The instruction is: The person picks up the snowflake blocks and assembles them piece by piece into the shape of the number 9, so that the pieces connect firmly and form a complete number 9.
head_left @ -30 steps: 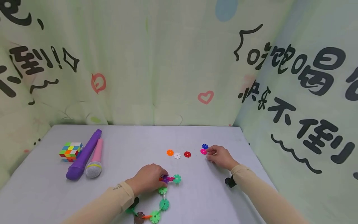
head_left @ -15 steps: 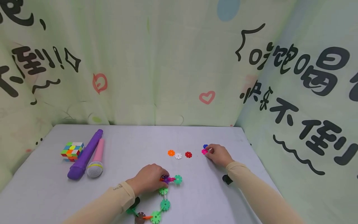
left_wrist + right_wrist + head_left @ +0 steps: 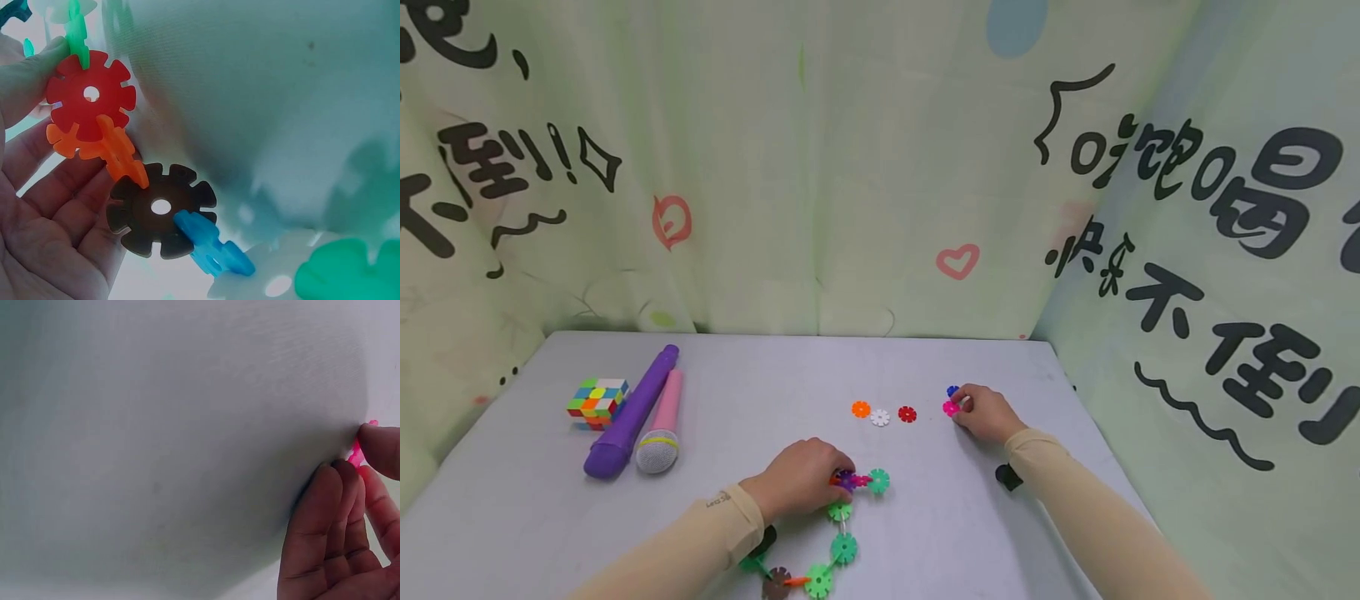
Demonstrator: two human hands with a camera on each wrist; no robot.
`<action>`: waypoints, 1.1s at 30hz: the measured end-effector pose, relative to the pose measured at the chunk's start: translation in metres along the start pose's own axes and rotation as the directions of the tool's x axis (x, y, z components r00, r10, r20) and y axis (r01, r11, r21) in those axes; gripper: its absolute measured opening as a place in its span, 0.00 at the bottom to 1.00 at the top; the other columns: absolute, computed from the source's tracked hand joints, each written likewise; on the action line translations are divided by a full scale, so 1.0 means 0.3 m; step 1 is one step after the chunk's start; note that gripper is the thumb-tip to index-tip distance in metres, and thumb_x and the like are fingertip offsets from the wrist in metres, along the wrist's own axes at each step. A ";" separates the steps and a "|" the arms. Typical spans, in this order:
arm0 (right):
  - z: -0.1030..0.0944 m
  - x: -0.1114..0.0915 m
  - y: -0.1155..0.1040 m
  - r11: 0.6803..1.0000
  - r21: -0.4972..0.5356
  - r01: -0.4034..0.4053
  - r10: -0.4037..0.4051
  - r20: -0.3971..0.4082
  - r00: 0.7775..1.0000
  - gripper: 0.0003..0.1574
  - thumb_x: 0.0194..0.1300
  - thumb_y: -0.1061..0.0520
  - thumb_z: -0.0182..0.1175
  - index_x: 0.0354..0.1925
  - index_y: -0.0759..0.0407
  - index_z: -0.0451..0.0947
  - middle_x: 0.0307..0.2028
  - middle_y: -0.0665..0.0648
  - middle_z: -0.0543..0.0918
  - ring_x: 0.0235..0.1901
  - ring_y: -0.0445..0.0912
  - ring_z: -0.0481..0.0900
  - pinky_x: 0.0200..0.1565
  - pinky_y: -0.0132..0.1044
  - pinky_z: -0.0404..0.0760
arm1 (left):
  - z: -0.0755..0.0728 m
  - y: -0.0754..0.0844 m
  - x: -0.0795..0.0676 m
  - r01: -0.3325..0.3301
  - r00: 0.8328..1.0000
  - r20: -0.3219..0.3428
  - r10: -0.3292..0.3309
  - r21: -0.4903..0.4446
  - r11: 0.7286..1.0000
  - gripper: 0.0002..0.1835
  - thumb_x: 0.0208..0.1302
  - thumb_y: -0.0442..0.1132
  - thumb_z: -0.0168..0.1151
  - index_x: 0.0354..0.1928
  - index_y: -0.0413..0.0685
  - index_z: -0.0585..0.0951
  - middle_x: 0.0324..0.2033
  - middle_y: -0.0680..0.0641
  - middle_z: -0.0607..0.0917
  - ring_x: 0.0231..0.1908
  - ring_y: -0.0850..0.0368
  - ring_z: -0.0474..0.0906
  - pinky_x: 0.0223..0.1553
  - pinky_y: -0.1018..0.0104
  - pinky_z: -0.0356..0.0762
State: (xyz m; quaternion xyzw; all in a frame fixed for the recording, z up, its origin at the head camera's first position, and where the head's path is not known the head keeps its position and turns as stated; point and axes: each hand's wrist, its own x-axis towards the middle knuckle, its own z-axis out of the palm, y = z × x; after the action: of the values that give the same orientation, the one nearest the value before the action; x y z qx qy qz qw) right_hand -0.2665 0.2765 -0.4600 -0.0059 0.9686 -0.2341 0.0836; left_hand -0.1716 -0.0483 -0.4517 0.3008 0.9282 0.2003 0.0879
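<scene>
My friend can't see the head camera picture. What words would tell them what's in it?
A person's left hand holds a chain of colourful notched discs on a pale table, while the right hand pinches a pink disc. More discs lie farther back; a puzzle cube, purple toy and pink microphone lie at the left.

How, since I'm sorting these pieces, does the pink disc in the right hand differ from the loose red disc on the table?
The pink disc is pinched by the right hand; the red disc lies untouched on the table. That hand partly covers the pink disc; the red disc shows whole in the head view. Both are apart from the linked chain.
</scene>
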 end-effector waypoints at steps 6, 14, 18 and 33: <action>0.000 0.004 -0.001 1.000 0.020 -0.019 0.019 -0.015 1.000 0.17 0.61 0.61 0.69 0.47 0.62 0.78 0.36 0.57 0.77 0.39 0.52 0.74 0.43 0.44 0.78 | -0.002 0.001 -0.001 0.002 1.000 0.000 -0.002 0.001 1.000 0.18 0.54 0.50 0.77 0.45 0.50 0.89 0.35 0.57 0.86 0.35 0.63 0.78 0.44 0.61 0.79; 0.005 0.000 -0.001 0.997 0.075 -0.017 0.018 -0.012 1.000 0.14 0.63 0.64 0.65 0.48 0.60 0.78 0.34 0.56 0.77 0.36 0.50 0.74 0.39 0.40 0.77 | -0.008 0.001 -0.007 0.000 1.000 -0.008 0.000 0.004 1.000 0.18 0.54 0.48 0.78 0.45 0.48 0.88 0.35 0.57 0.86 0.35 0.62 0.78 0.43 0.60 0.79; 0.011 -0.002 -0.001 0.998 0.068 0.019 -0.018 -0.016 1.000 0.20 0.64 0.58 0.66 0.54 0.57 0.79 0.35 0.54 0.78 0.36 0.50 0.74 0.38 0.40 0.78 | -0.007 0.000 -0.006 0.001 1.000 -0.006 -0.001 0.003 1.000 0.18 0.54 0.48 0.78 0.45 0.48 0.88 0.35 0.57 0.86 0.34 0.62 0.78 0.43 0.61 0.79; 0.022 -0.001 -0.025 0.995 0.083 0.046 -0.047 0.007 0.999 0.15 0.60 0.62 0.69 0.46 0.60 0.78 0.37 0.55 0.78 0.39 0.51 0.74 0.42 0.42 0.78 | -0.003 0.004 -0.003 0.006 1.000 0.001 -0.006 0.010 1.000 0.18 0.54 0.48 0.77 0.45 0.49 0.88 0.35 0.57 0.86 0.34 0.62 0.77 0.43 0.60 0.79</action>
State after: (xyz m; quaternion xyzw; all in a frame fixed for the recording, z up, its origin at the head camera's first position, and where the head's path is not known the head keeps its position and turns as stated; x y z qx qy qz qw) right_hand -0.2652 0.2669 -0.4622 -0.0262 0.9573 -0.2758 0.0827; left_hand -0.1705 -0.0482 -0.4502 0.2988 0.9300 0.1951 0.0877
